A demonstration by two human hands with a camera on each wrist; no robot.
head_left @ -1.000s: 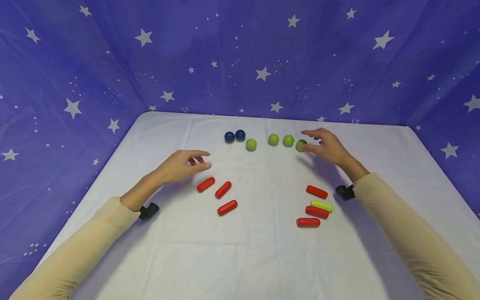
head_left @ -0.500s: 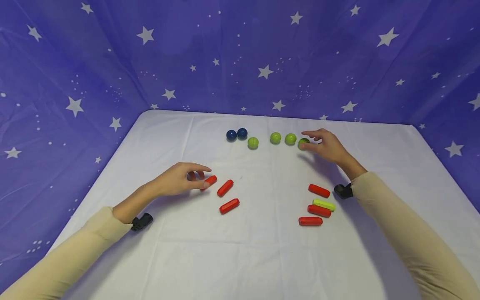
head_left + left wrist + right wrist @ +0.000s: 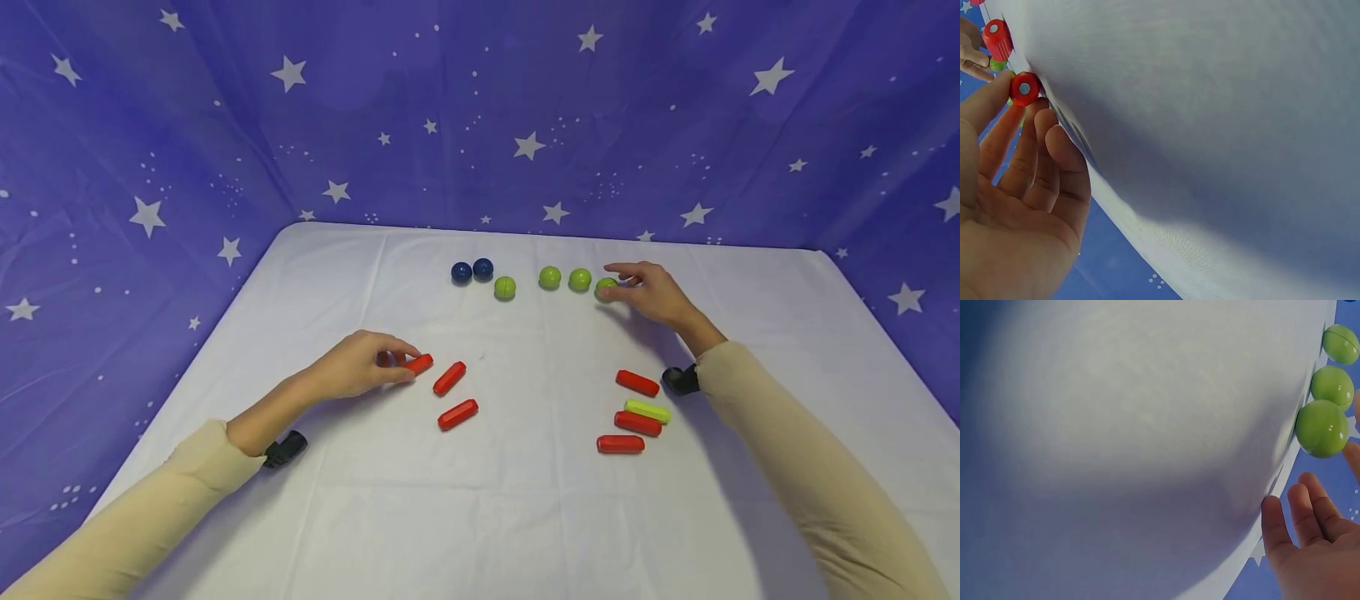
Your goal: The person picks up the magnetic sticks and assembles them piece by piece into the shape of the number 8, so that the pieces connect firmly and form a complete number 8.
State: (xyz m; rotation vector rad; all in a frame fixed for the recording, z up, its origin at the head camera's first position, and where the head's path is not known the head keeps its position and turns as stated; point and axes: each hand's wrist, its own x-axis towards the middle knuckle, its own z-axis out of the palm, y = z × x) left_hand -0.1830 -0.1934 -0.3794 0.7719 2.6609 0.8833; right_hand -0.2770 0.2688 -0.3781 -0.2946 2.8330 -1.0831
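Observation:
My left hand (image 3: 358, 367) pinches a short red faceted stick (image 3: 422, 363) by its near end, thumb on one side and fingertips on the other. In the left wrist view the stick's round end (image 3: 1025, 89) shows a pale disc at its centre. Two more red sticks, one (image 3: 449, 378) close by and another (image 3: 457, 414) nearer the front, lie beside it. At the back right my right hand (image 3: 651, 293) hovers around the end green ball (image 3: 606, 288) with fingers spread. The right wrist view shows several fingers apart from that ball (image 3: 1322, 429); the thumb is mostly cut off.
Two dark blue balls (image 3: 472, 271) and a green ball (image 3: 505, 287) sit at the back; two more green balls (image 3: 564, 278) stand right of them. Several red sticks (image 3: 620, 444) and one yellow-green stick (image 3: 647, 411) lie front right. Starry blue cloth surrounds the white table (image 3: 510, 517).
My left hand has come down and slightly toward the front, and its thumb and fingers have closed on the red stick. The right hand has stayed nearly still by the green ball.

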